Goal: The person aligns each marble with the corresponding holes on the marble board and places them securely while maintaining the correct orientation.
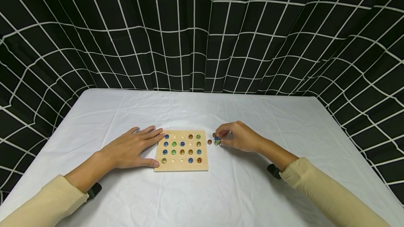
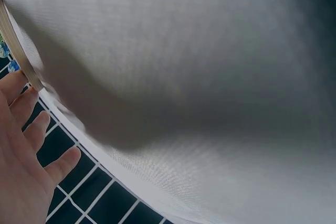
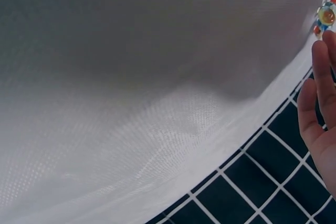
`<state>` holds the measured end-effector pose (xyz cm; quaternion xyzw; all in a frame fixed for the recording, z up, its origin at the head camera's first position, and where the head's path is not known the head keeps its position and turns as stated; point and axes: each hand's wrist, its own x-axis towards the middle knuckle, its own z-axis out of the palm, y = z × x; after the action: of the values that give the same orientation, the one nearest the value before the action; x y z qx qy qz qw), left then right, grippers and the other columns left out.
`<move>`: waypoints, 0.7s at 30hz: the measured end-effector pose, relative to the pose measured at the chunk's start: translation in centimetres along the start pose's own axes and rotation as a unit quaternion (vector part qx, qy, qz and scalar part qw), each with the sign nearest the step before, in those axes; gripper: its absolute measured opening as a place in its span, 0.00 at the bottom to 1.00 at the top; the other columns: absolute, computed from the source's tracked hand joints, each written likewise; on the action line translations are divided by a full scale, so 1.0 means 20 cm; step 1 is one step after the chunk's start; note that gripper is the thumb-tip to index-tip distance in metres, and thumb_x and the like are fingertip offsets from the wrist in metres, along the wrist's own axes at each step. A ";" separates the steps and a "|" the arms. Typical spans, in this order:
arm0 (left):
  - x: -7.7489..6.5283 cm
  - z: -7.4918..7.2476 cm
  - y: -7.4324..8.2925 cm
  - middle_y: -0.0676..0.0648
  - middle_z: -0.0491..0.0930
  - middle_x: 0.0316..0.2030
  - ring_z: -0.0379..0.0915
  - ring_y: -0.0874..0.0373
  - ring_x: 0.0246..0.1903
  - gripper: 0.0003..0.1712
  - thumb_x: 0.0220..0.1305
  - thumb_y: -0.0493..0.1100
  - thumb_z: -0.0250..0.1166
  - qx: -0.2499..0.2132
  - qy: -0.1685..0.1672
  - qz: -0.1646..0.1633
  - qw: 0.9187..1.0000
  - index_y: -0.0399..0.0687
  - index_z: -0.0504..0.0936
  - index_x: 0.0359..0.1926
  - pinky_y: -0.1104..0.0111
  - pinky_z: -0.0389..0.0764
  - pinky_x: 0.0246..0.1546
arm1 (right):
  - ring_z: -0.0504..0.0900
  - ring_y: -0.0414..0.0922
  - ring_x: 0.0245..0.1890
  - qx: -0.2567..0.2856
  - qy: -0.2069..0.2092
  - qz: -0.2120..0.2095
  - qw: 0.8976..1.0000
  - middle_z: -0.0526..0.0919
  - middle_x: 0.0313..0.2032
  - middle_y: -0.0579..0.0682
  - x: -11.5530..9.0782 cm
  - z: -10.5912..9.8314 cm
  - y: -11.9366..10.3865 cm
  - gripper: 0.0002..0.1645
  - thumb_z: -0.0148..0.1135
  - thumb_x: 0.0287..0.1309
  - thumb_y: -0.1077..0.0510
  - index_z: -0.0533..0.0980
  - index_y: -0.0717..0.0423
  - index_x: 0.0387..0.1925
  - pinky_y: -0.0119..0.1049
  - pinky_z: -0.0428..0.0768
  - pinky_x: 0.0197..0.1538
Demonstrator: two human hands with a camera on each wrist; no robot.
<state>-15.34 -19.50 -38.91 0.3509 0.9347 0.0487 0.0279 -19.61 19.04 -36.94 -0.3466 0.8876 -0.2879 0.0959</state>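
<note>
A pale wooden board (image 1: 178, 168) lies flat on the table, with several rows of round hollows. Glass marbles in blue, green, amber and brown sit in many of them; bare hollows show in the top row and near the bottom. My left hand (image 1: 134, 148) rests along the board's left edge, fingers spread, thumb at the near corner. To the right of the board, my right hand (image 1: 238, 136) has thumb and index finger curved at a small cluster of marbles (image 1: 216, 142). I cannot tell whether it pinches one. A reddish-brown marble (image 1: 209, 142) lies between cluster and board.
A white cloth (image 1: 252, 192) with light creases covers the table. Behind it and along both sides hangs a black curtain (image 1: 195, 38) with a white grid. Dark bands (image 1: 274, 171) sit at the wrists, below beige sleeves (image 1: 328, 188).
</note>
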 end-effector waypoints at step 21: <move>0.00 0.00 0.00 0.52 0.58 0.75 0.53 0.47 0.74 0.57 0.56 0.83 0.50 -0.001 -0.001 -0.002 1.000 0.55 0.58 0.77 0.40 0.58 0.67 | 0.83 0.40 0.40 -0.033 -0.014 0.008 0.999 0.86 0.36 0.43 -0.01 0.03 -0.01 0.18 0.71 0.52 0.70 0.83 0.57 0.47 0.39 0.82 0.48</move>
<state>-15.29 -19.47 -38.84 0.3492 0.9353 0.0493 0.0298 -19.20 18.85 -37.29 -0.3467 0.8978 -0.2529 0.0992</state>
